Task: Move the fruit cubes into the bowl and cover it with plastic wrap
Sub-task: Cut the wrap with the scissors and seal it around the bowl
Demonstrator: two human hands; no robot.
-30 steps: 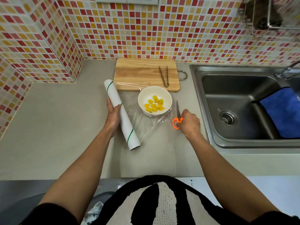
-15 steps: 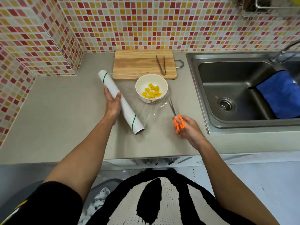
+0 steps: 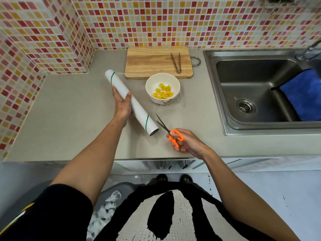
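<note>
The roll lies slantwise on the counter, far-left to near-right, the left hand curled around its middle. The bowl with the cubes sits on film right of it. The right hand grips the scissors, blades parted, pointing at the roll's near end, so the cut probably runs alongside the roll.

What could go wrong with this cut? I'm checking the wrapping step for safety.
The scissors in the right hand are open, tips aimed toward the left hand gripping the plastic wrap roll: a slip could nick it. The pulled-out film under the bowl of fruit cubes might drag the bowl or tear unevenly.
</note>
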